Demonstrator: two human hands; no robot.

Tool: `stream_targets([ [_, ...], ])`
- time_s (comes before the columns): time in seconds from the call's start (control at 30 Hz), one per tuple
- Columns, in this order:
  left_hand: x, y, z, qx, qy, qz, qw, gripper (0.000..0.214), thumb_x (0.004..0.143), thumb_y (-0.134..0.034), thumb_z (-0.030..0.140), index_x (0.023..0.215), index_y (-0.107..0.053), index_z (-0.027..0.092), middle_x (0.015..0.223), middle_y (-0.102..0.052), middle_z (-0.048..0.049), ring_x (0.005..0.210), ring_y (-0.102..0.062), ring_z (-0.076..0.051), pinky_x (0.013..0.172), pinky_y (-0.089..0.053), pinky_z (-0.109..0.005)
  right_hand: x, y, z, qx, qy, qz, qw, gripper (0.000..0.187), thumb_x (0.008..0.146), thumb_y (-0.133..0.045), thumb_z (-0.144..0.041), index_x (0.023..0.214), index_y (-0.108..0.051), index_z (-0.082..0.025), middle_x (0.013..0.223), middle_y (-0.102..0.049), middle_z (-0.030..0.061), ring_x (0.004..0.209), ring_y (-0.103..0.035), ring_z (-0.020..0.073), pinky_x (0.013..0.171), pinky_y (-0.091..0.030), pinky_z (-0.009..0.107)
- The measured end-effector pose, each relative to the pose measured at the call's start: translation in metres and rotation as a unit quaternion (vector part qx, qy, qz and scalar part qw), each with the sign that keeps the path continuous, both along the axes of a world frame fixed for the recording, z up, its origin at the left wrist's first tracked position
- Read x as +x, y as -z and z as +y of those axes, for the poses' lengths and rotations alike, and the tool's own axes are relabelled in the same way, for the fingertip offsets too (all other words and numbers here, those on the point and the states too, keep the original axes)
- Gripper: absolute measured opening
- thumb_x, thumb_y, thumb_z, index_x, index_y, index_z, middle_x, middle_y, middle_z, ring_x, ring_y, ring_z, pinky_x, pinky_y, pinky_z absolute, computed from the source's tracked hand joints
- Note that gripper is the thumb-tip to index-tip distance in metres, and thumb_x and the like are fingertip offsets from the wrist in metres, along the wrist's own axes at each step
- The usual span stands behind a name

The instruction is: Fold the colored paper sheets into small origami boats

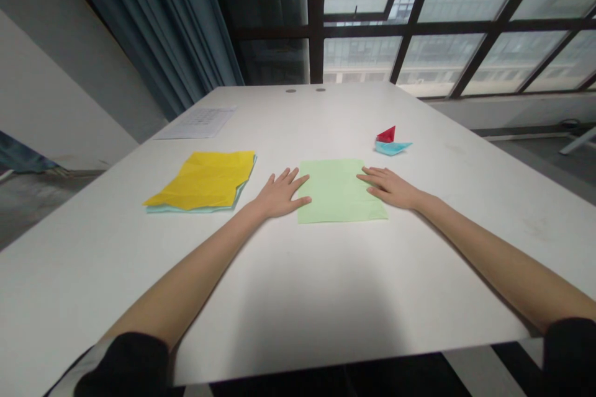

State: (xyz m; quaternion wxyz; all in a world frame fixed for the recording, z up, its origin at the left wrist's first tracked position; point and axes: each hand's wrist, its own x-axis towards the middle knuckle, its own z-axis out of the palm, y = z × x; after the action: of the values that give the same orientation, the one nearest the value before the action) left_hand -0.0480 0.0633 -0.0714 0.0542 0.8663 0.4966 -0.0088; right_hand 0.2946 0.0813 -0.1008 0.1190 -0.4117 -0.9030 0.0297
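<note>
A light green square sheet of paper (336,193) lies flat on the white table in front of me. My left hand (281,193) rests palm down at its left edge, fingers spread, with the fingertips and thumb over the paper. On the opposite edge lies my right hand (388,187), also flat with its fingers stretched out onto the sheet. Neither hand grips anything. To the left of my left hand is a stack of coloured paper (212,180), yellow on top with pale blue-green showing beneath.
Beyond my right hand sit a red folded paper piece (387,134) and a blue one (392,148), touching or nearly so. A printed sheet (198,122) lies at the far left of the white table (298,285). Windows and a blue curtain (158,18) stand behind.
</note>
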Motion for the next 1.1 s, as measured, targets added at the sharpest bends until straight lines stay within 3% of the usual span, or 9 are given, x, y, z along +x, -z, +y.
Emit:
stream_targets([
  [0.5, -0.001, 0.0, 0.0, 0.007, -0.001, -0.013, 1.0, 0.075, 0.082, -0.02, 0.071, 0.142, -0.024, 0.027, 0.152, -0.016, -0.0115, 0.138, -0.014, -0.033, 0.105, -0.017, -0.058, 0.002, 0.002, 0.002, -0.009, 0.003, 0.003, 1.0, 0.051, 0.092, -0.033, -0.047, 0.136, -0.041, -0.024, 0.143, -0.038, 0.0126, 0.129, -0.037, 0.0308, 0.101, -0.03, 0.056],
  [0.7, -0.001, 0.008, 0.005, 0.013, -0.054, -0.045, 0.997, 0.078, 0.085, -0.017, 0.066, 0.144, -0.015, 0.015, 0.15, -0.02, -0.0145, 0.138, -0.018, -0.029, 0.107, -0.018, -0.052, -0.001, 0.001, -0.001, -0.005, 0.012, 0.004, 1.0, 0.052, 0.091, -0.032, -0.047, 0.137, -0.039, -0.023, 0.143, -0.038, 0.0124, 0.129, -0.038, 0.0297, 0.102, -0.03, 0.055],
  [0.83, -0.002, 0.01, 0.006, 0.012, -0.059, -0.041, 0.997, 0.081, 0.084, -0.021, 0.068, 0.142, -0.022, 0.012, 0.15, -0.019, -0.0161, 0.138, -0.017, -0.03, 0.107, -0.018, -0.052, -0.003, 0.003, -0.002, 0.027, 0.061, 0.02, 0.998, 0.066, 0.087, -0.037, -0.055, 0.139, -0.034, -0.014, 0.142, -0.037, 0.0169, 0.128, -0.038, 0.0314, 0.102, -0.032, 0.052],
  [0.93, -0.002, 0.009, 0.006, 0.011, -0.056, -0.048, 0.997, 0.078, 0.084, -0.025, 0.066, 0.142, -0.024, 0.013, 0.15, -0.02, -0.016, 0.138, -0.019, -0.029, 0.107, -0.019, -0.051, -0.003, 0.007, 0.0, 0.037, 0.103, 0.014, 0.994, 0.073, 0.084, -0.037, -0.061, 0.135, -0.04, -0.008, 0.14, -0.039, 0.0206, 0.127, -0.039, 0.0346, 0.102, -0.033, 0.053],
  [1.1, -0.003, 0.009, 0.007, 0.017, -0.057, -0.071, 0.996, 0.07, 0.084, -0.032, 0.063, 0.138, -0.034, 0.019, 0.148, -0.027, -0.0129, 0.136, -0.024, -0.029, 0.106, -0.021, -0.051, -0.001, 0.011, 0.005, 0.036, 0.1, 0.037, 0.994, 0.067, 0.082, -0.042, -0.059, 0.128, -0.049, -0.012, 0.136, -0.046, 0.0177, 0.124, -0.044, 0.0328, 0.101, -0.035, 0.051],
])
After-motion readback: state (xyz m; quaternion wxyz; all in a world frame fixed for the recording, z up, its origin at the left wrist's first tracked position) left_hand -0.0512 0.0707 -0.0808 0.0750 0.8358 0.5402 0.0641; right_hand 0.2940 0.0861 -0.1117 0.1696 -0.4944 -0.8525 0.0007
